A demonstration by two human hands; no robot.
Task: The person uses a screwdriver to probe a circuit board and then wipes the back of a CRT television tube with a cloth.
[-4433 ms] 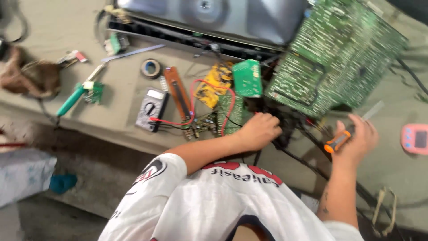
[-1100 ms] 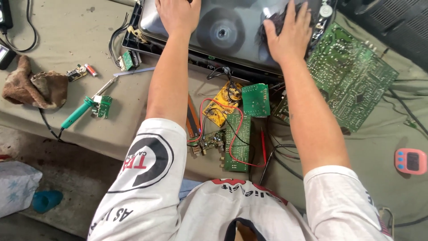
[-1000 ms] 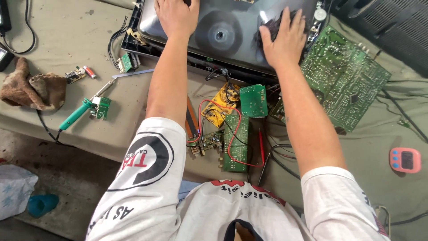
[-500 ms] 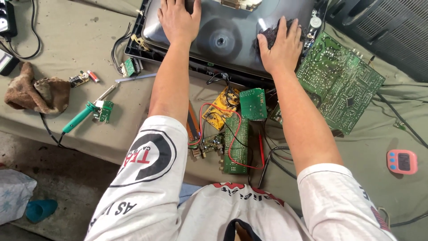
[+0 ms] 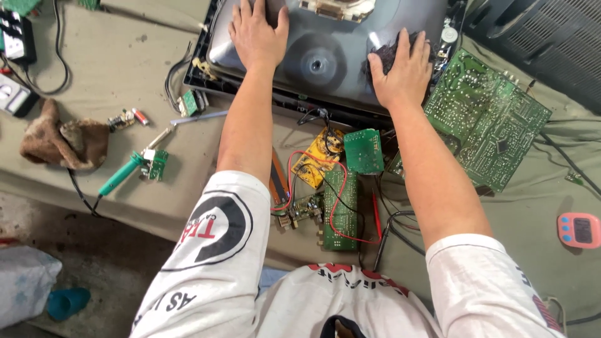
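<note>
A grey picture tube (image 5: 319, 62) lies face down in a black frame (image 5: 199, 78) at the far side of the bench. My left hand (image 5: 256, 31) rests palm down on the tube's left part, fingers apart, with nothing in it. On the tube's right part my right hand (image 5: 400, 69) presses over a dark fuzzy wad (image 5: 387, 55), fingers curled around it. Between my forearms sit a small green board (image 5: 363, 150), a yellow board (image 5: 316, 163) and a long green board (image 5: 341, 206), joined by red and black wires.
A large green circuit board (image 5: 494, 125) leans to the right of the tube. A green-handled soldering iron (image 5: 122, 175) and a brown rag (image 5: 62, 141) lie left. A pink timer (image 5: 579, 230) sits far right, a black housing (image 5: 544, 37) top right, a meter (image 5: 15, 100) far left.
Earlier my hands were down by the small boards, the right one with an orange tool. Now both lie on the tube, and the right hand has slid left with the wad.
</note>
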